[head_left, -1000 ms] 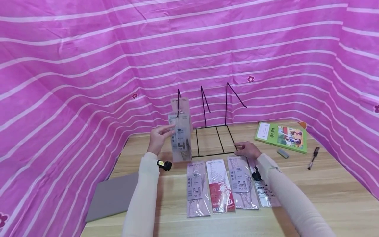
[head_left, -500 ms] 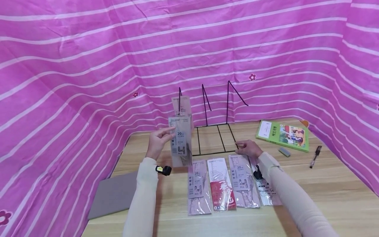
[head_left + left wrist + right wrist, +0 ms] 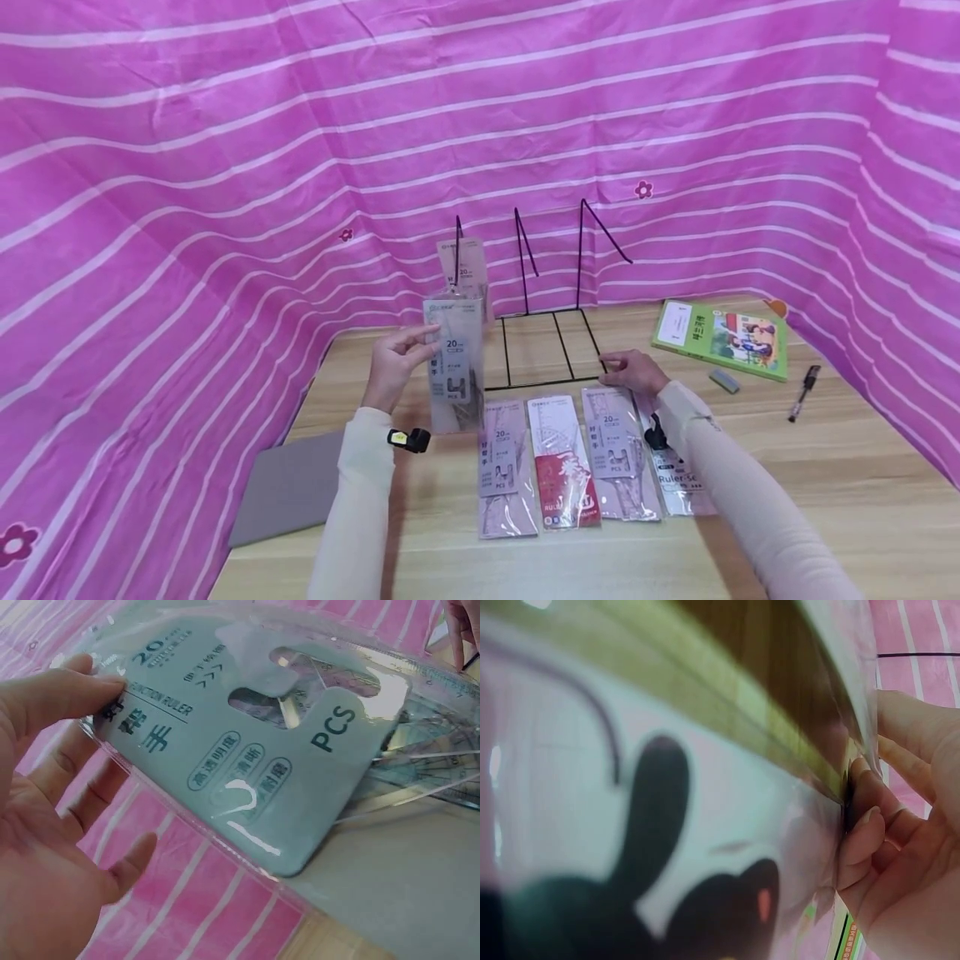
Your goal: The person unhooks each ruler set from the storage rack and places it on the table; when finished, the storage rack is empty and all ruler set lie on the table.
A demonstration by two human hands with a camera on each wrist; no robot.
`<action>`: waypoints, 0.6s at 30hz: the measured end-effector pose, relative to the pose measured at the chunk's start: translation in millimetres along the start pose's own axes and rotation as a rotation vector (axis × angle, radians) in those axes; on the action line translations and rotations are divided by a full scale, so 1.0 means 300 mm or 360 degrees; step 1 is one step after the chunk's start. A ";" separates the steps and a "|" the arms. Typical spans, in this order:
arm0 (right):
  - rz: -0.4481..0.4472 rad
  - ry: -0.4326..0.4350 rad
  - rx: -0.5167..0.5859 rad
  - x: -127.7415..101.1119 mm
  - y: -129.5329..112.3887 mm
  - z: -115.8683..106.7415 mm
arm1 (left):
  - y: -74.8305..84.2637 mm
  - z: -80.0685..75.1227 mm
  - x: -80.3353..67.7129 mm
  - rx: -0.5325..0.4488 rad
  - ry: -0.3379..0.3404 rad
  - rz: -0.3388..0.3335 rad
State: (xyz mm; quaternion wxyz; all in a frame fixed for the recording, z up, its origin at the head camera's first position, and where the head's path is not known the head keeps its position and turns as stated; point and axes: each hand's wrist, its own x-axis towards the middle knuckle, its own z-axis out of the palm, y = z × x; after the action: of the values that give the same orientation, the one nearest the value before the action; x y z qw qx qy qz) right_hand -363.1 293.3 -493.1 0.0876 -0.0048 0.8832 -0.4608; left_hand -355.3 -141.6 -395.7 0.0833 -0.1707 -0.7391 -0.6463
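A clear ruler-set packet [image 3: 454, 364] with a grey card reading "20" and "PCS" stands upright above the table's far left area, at about 10 o'clock from the row of packets lying flat. The left hand [image 3: 393, 364] pinches it by its left edge, thumb on the printed face and fingers behind, as the left wrist view [image 3: 247, 765] shows. Just behind it, a second like packet [image 3: 463, 265] already leans in the leftmost slot of a black wire rack [image 3: 551, 346].

The right hand [image 3: 636, 372] rests at the front right corner of the rack, at 3 o'clock from the held packet, fingers curled on the top edge of a flat packet [image 3: 617, 450]; its grip looks like a light pinch.

To do this well, I judge the held packet should stay vertical, its lower edge guided between the wire dividers, the other hand steadying the rack's base.

Three more packets [image 3: 558, 462] lie on the wooden table [image 3: 825, 492]. A green book [image 3: 722, 335], an eraser [image 3: 723, 381] and a pen [image 3: 804, 392] lie at 2 o'clock, a grey folder [image 3: 288, 487] at 8 o'clock.
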 end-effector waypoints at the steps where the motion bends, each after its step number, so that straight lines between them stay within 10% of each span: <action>1: 0.0005 -0.0006 0.0006 -0.001 0.000 0.000 | -0.002 -0.003 -0.007 0.0005 0.0001 -0.0023; 10: 0.0015 -0.0001 0.0015 -0.004 -0.014 -0.002 | -0.051 -0.033 -0.065 0.0131 -0.0018 -0.0298; 18: 0.0011 -0.0013 -0.0049 0.002 -0.005 -0.007 | -0.114 -0.036 -0.116 0.0204 -0.0066 -0.0845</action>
State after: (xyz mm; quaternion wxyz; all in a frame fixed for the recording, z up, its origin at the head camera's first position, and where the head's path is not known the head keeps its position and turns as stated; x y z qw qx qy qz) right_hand -364.2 294.0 -491.0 0.0926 -0.0049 0.8899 -0.4466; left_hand -336.4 -160.9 -437.9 -0.0936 0.0215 -0.7988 -0.5939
